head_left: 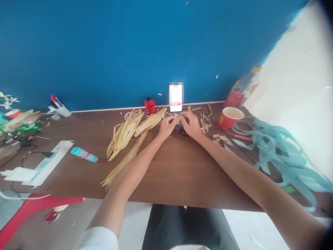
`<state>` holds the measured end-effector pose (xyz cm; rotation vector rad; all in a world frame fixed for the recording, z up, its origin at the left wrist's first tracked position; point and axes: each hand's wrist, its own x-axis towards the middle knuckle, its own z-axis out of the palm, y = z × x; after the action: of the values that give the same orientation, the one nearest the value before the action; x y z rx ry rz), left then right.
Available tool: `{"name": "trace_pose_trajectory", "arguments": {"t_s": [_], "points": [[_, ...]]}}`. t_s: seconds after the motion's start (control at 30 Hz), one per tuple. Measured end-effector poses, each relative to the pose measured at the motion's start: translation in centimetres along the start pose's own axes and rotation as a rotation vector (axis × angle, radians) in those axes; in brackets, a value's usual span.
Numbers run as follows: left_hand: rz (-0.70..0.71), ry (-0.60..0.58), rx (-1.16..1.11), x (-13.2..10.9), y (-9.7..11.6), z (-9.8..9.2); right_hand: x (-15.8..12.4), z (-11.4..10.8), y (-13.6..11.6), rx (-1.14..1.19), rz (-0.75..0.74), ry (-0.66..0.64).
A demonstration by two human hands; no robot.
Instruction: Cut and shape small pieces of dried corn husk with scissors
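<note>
My left hand (168, 125) and my right hand (191, 124) meet near the back of the brown table, both with fingers pinched. Between the fingertips is a small pale strip of corn husk (178, 118); its exact shape is too small to tell. Just behind my hands a phone (176, 97) with a lit screen leans on the blue wall. Dried corn husks (127, 133) lie in bundles left of my left hand. Torn husk scraps (205, 123) are scattered beside my right hand. Under the fingers sits a dark object (182, 130), partly hidden.
A red spool-like item (150, 106) stands behind the husks. To the right are a red paper cup (230, 118), a bottle (240, 88) and tangled light-blue ribbon (281, 146). On the left lie a blue tube (84, 154), a white power strip (48, 165) and a pen holder (62, 110).
</note>
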<state>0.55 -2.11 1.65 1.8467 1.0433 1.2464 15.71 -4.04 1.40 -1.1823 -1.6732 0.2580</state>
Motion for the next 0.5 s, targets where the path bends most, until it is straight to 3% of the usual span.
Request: {"name": "trace_pose_trajectory", "arguments": {"t_s": [0.13,0.5], "points": [[-0.044,0.07,0.007,-0.28,0.25,-0.25,-0.07,-0.06,-0.07,0.044,-0.002,-0.036],[-0.069,0.03,-0.048,0.05,-0.49,0.07,0.02,0.06,0.0,-0.015,-0.022,-0.014]]}}
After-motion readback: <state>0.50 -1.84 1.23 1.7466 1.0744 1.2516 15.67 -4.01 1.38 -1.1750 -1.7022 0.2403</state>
